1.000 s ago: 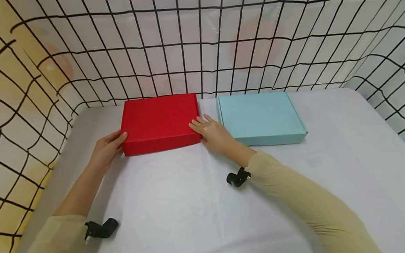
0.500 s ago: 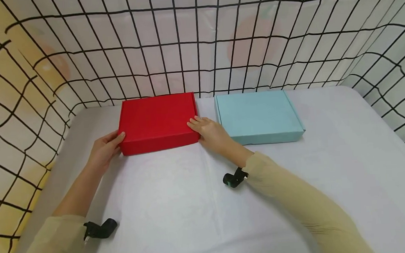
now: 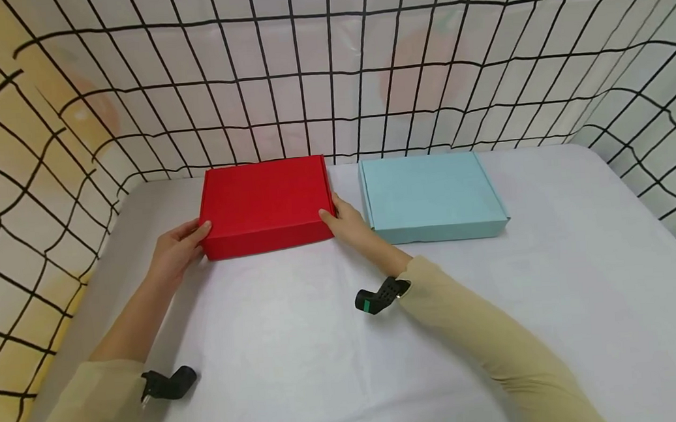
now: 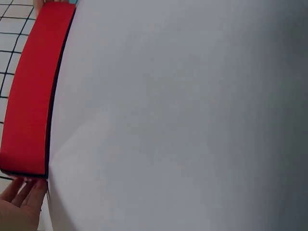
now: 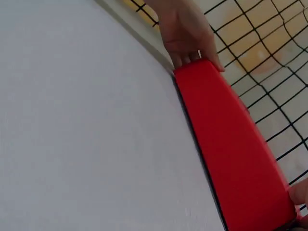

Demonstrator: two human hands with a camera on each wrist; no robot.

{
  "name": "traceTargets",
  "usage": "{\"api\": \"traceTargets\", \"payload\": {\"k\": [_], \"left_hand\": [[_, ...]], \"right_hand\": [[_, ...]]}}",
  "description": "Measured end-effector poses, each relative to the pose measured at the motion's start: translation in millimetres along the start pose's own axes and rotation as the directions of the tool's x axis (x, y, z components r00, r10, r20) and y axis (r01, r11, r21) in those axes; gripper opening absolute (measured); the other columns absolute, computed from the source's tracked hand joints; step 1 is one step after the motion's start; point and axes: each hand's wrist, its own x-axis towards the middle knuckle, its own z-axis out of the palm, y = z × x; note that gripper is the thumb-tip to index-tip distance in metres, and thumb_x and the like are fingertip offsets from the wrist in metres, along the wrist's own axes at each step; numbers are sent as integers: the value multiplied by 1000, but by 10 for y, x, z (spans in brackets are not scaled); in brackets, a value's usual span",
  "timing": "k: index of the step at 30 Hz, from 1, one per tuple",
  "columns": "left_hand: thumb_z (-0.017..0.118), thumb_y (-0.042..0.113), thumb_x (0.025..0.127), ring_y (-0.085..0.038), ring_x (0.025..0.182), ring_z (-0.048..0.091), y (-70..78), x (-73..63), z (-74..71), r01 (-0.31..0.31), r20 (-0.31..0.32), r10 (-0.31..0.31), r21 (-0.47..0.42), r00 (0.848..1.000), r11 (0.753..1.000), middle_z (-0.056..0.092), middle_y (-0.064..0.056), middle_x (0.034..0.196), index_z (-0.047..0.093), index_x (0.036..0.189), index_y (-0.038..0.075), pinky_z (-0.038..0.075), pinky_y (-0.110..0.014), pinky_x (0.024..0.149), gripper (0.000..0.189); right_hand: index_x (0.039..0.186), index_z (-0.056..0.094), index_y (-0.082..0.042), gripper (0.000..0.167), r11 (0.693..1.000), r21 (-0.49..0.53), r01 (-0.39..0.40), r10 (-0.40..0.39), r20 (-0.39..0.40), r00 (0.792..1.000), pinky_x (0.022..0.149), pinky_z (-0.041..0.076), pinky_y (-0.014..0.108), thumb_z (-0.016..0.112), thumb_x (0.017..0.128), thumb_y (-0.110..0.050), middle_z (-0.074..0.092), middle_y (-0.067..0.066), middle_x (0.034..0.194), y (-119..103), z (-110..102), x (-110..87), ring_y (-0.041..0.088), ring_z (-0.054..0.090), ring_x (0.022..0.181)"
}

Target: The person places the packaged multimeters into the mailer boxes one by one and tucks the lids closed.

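A flat red cardboard box (image 3: 264, 196) lies near the back of the white table, its lid closed. My left hand (image 3: 173, 255) grips its left end, thumb over the top front corner and fingers against the side. At the opposite end my right hand (image 3: 351, 226) holds the front right corner, thumb on top and fingers on the right side. In the left wrist view the left fingers (image 4: 30, 192) bend against the end of the box. The right wrist view catches the right thumb (image 5: 299, 192) at the box's edge; the rest of that hand is mostly cut off.
Right of the red box lies a closed light blue box (image 3: 433, 188), a narrow gap between them. A black wire grid (image 3: 317, 75) borders the back and sides of the white-covered table (image 3: 277, 346). Black wrist cameras stick out from both sleeves.
My right hand has turned: its fingers, spread over the right edge before, now lie along the side with the thumb on top. The left hand keeps its grip, and both boxes stay in place.
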Motion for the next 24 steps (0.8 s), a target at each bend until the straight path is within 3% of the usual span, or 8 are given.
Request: {"api": "traceTargets", "payload": {"k": [2, 4, 6, 10, 11, 13, 19, 24], "left_hand": [[59, 51, 82, -25, 118, 49, -5, -3, -37, -55, 20, 54, 94, 998, 994, 35, -16, 144, 26, 146, 10, 42, -30, 94, 83], [61, 52, 81, -32, 122, 46, -6, 2, -85, -149, 80, 132, 267, 988, 952, 31, -18, 146, 21, 148, 12, 44, -37, 94, 87], [66, 49, 79, -39, 130, 35, 10, 8, -136, -272, 179, 210, 481, 961, 833, 21, -19, 151, 13, 149, 16, 41, -50, 97, 95], [77, 40, 71, -46, 134, 20, 71, 28, -213, -471, 370, 294, 729, 881, 497, -1, -15, 155, 1, 150, 21, 38, -64, 90, 111], [79, 36, 70, -45, 135, 16, 86, 31, -225, -499, 397, 307, 749, 865, 436, -3, -13, 155, 2, 150, 20, 38, -65, 89, 112], [79, 31, 69, -42, 135, 18, 107, 45, -247, -520, 417, 328, 776, 847, 356, 0, -11, 155, 6, 150, 16, 42, -63, 86, 109], [82, 28, 65, -41, 133, 26, 168, 105, -272, -498, 412, 345, 840, 843, 214, 19, -17, 151, 21, 148, 13, 48, -58, 80, 104], [82, 29, 65, -45, 123, 39, 216, 128, -227, -491, 409, 376, 857, 832, 155, 28, -21, 147, 30, 145, 12, 50, -54, 78, 97]], "right_hand": [[147, 18, -7, 59, 999, 31, -16, 17, -18, 1000, 100, 41, 38, 46, 97, -20, 36, 13, 144, 5, 26, 11, 27, 39, 127], [147, 19, -7, 59, 998, 50, -26, 28, -39, 999, 99, 42, 39, 46, 97, -19, 37, 12, 143, 7, 44, 12, 27, 40, 126], [148, 18, -8, 60, 998, 45, -33, 35, -48, 998, 97, 44, 39, 46, 96, -19, 38, 13, 142, 5, 56, 7, 28, 41, 124], [148, 15, -8, 62, 999, 30, -35, 36, -38, 999, 97, 44, 39, 46, 96, -21, 37, 13, 143, 5, 56, 6, 28, 40, 125], [148, 15, -7, 62, 999, 23, -33, 33, -32, 999, 97, 44, 40, 46, 96, -21, 37, 13, 143, 6, 51, 7, 28, 40, 125], [148, 15, -7, 62, 1000, 12, -28, 28, -17, 999, 97, 44, 39, 46, 96, -21, 38, 13, 142, 7, 43, 13, 28, 41, 124], [149, 14, -9, 63, 1000, -12, -19, 19, 8, 1000, 97, 44, 40, 46, 97, -23, 37, 13, 142, 8, 25, 25, 28, 40, 124], [148, 14, -9, 62, 999, -24, -22, 22, 0, 1000, 98, 43, 40, 46, 97, -24, 35, 13, 145, 33, 6, 20, 28, 39, 126]]}}
